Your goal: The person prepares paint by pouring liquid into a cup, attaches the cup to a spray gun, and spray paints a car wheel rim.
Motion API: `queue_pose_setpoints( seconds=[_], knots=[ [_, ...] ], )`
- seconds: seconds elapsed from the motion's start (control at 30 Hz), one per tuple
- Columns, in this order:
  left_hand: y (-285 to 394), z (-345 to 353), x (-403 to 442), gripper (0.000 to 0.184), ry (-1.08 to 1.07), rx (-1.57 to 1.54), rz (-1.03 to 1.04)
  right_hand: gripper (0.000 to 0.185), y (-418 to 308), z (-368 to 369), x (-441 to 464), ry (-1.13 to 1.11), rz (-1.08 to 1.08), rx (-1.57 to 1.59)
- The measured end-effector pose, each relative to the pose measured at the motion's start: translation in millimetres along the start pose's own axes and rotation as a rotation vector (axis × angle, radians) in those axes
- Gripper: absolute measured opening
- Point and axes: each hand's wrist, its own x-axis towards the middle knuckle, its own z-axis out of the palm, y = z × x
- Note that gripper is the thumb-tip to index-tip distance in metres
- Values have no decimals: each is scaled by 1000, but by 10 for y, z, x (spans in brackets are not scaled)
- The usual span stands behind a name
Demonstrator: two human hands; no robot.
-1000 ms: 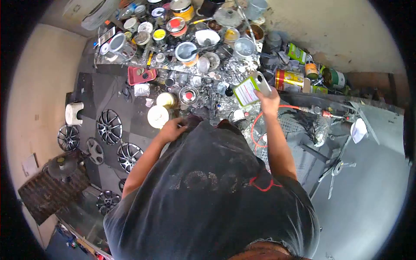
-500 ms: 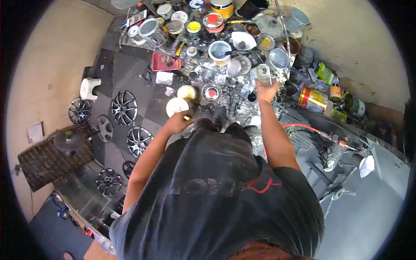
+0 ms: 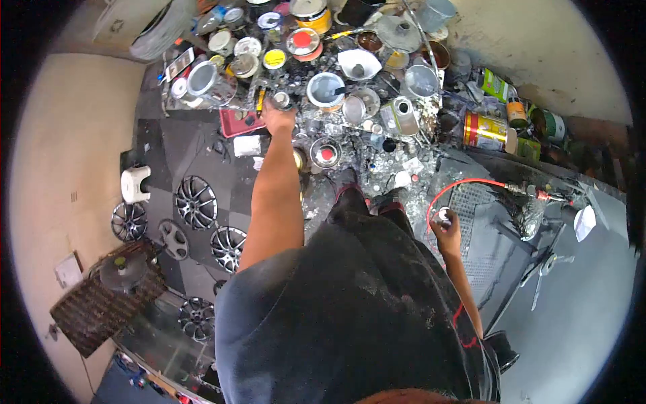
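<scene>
My left hand (image 3: 278,120) is stretched out over the cluttered bench, its fingers closed round a small jar with a grey top (image 3: 280,100). Beside it are a red tray (image 3: 235,124) and a yellow-handled tool (image 3: 260,101). Low on the right, near the red hose (image 3: 464,180), my right hand (image 3: 449,234) has its fingers curled round a small white round item (image 3: 443,215). A rectangular metal can (image 3: 400,117) stands upright on the bench, its round opening facing up, apart from both hands.
Tubs, cups and paint cans crowd the bench, among them a grey-filled tub (image 3: 326,89) and a red-centred lid (image 3: 326,153). More cans (image 3: 486,130) lie at right. Wheel covers (image 3: 196,202) and a white stool (image 3: 136,184) are on the left floor. A metal stand (image 3: 548,264) is at right.
The metal can has left my right hand and stands on the bench. My right hand has drawn back low to the right. My left hand has moved from beside my body up to the small jar.
</scene>
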Motion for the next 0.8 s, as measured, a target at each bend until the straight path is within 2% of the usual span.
queue_pose_setpoints(
  seconds=[0.03, 0.07, 0.13, 0.17, 0.2, 0.23, 0.3, 0.4, 0.57, 0.6, 0.67, 0.73, 0.8],
  knots=[
    [-127, 158, 93, 90, 24, -28, 50, 69, 160, -72, -136, 67, -28, 5],
    [-42, 109, 59, 78, 42, -27, 7, 69, 242, -147, -263, 78, -19, 8],
    [-6, -31, 32, 63, -52, -151, -31, 65, 316, -242, -409, 88, 222, 127],
    [-5, -83, -24, 63, -50, -149, -31, 65, 347, -251, -429, 101, 228, 111],
    [2, -131, -84, 57, 37, -164, 57, 65, 352, -245, -409, 98, 225, 113],
    [12, -191, -152, 51, 125, -177, 145, 64, 355, -229, -351, 92, 165, 94],
    [83, -363, -334, 49, 142, -160, 187, 64, 245, -184, -198, 82, 97, 85],
    [414, -800, -793, 46, 107, -108, 368, 57, -369, -24, 63, -5, -172, 66],
    [1364, -1458, -2019, 45, -233, -219, 654, 57, -1399, -8, 244, -199, -629, -11],
    [1676, -1638, -2327, 46, -285, -202, 678, 57, -1564, -82, 198, -189, -637, -8],
    [2042, -1722, -2776, 46, -413, -237, 778, 66, -1830, -281, 79, -177, -927, -114],
    [2423, -1805, -3152, 46, -577, -260, 854, 70, -1809, -488, -31, -136, -973, -109],
    [2735, -1858, -3519, 53, -614, -235, 936, 71, -1643, -762, -177, -194, -828, 93]
  ],
)
